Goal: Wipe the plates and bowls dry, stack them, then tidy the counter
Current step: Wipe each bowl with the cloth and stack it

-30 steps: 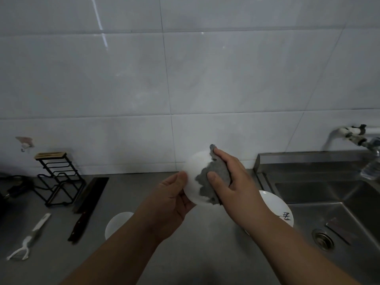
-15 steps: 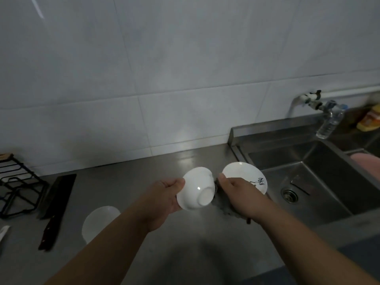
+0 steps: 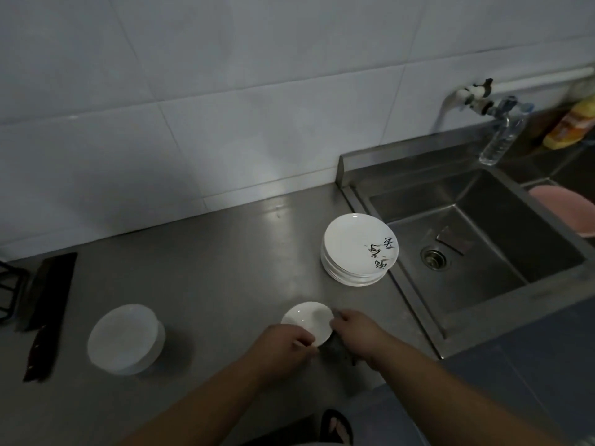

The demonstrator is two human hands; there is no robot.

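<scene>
One small bowl hangs at 6 o'clock over the counter. Our left hand pinches its near rim, and our right hand clutches the grey cloth beneath it. We judge drying underway; next we carry it steadily to the bowl stack at 8 o'clock, not the plates at 2.

Steel sink (pink basin beside it) under a wall tap.
</scene>
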